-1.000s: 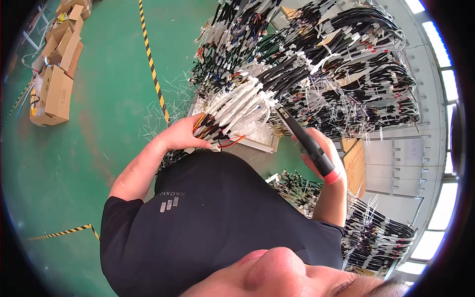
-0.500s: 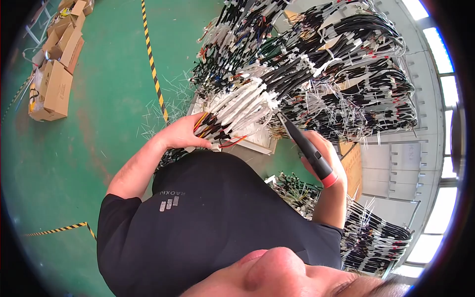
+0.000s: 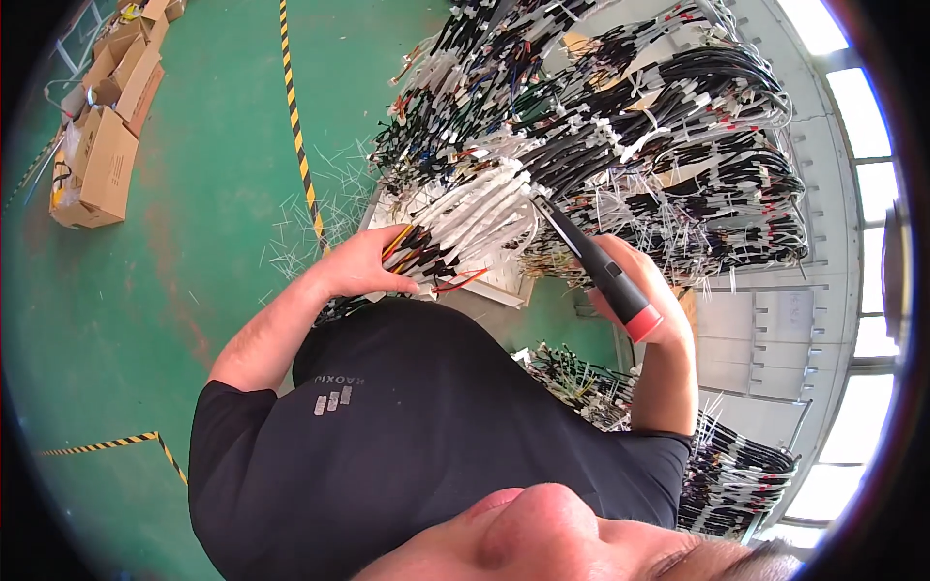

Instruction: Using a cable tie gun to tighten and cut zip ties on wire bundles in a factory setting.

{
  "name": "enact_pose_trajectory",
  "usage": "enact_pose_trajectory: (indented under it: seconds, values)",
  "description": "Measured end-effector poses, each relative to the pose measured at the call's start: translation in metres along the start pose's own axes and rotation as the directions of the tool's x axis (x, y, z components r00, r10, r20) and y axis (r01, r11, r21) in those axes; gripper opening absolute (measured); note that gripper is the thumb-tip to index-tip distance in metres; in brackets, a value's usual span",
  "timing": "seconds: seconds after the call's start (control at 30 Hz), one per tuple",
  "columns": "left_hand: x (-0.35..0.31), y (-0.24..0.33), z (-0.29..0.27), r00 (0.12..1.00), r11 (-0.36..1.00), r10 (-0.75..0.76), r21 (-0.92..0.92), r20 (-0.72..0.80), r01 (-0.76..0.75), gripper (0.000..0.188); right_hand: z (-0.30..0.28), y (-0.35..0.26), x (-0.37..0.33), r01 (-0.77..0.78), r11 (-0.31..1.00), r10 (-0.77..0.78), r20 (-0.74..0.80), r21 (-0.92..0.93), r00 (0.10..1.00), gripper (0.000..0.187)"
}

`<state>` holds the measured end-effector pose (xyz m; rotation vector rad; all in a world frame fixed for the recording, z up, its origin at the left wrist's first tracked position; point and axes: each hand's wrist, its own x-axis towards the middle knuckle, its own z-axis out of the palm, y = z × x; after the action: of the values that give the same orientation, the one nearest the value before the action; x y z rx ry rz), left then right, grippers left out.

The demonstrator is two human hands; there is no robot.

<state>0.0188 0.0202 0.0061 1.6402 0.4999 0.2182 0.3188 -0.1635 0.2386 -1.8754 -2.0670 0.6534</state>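
Observation:
A thick bundle of wire harnesses in white sleeving lies in front of my body, its black cables running off to the far right. My left hand is closed round its near left end, where red, yellow and black wires stick out. My right hand grips a black cable tie gun with a red rear end. The gun's narrow nose touches or nearly touches the bundle where white sleeving meets black cable; the exact contact is too small to tell. Most of my right fingers are hidden behind the gun.
Many more harnesses hang in rows at the far right, others at the near right. A pale tray sits under the bundle. Cut tie ends litter the green floor. Cardboard boxes stand at the far left.
The cable tie gun's nose has moved slightly up and left along the bundle, and my right forearm has swung outward. My left hand keeps its hold on the harnesses.

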Motion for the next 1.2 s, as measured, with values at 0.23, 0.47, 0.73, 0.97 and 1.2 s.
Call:
enact_pose_trajectory:
  seconds: [0.23,0.47,0.73,0.97,1.2]
  values:
    - [-0.011,0.019,0.003,0.997,1.000,-0.001,0.029,-0.076,0.003,0.066,-0.006,-0.015,0.008,-0.040,0.993,0.050,0.085,-0.107,0.995,0.057]
    - [-0.012,0.025,-0.005,0.996,0.997,0.037,0.073,-0.084,-0.030,0.063,-0.008,-0.015,0.010,-0.099,0.990,0.086,0.135,0.098,0.987,0.051]
    - [-0.014,0.028,-0.011,0.993,0.990,0.111,0.088,-0.037,-0.107,0.054,-0.006,0.015,0.010,-0.271,0.955,0.247,0.176,0.125,0.953,0.052]
    - [-0.011,0.020,-0.009,0.975,0.959,0.222,0.182,-0.017,-0.216,0.058,0.011,0.030,0.003,-0.316,0.923,0.326,-0.011,0.220,0.945,0.042]
    - [-0.002,0.020,-0.015,0.997,0.985,0.076,0.156,-0.025,-0.071,0.064,0.049,0.042,0.002,-0.187,0.962,0.109,-0.346,-0.200,0.932,0.023]
